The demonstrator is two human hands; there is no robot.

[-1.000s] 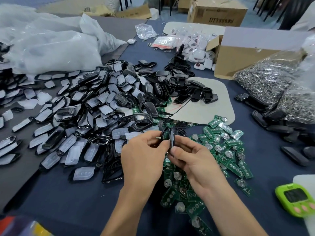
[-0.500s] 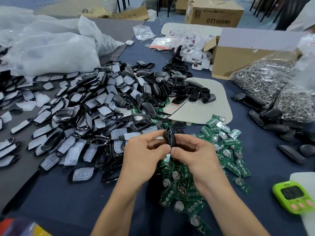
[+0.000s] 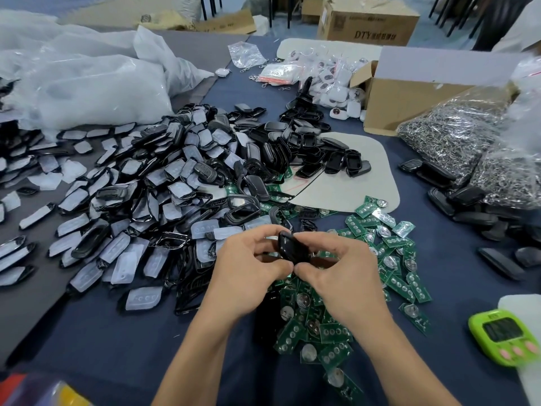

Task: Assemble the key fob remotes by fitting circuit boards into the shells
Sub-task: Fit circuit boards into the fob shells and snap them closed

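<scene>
One black key fob point(image 3: 291, 247) was pinched between left hand point(image 3: 248, 271) and right hand point(image 3: 339, 273). Green circuit boards point(image 3: 316, 320) were heaped beneath.

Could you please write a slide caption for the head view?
Left hand and right hand pinch a black fob shell above scattered green circuit boards.

Shells point(image 3: 140, 194) piled L of boards point(image 3: 392, 259), timer point(image 3: 503, 336) far R, box point(image 3: 409, 95) behind.
</scene>
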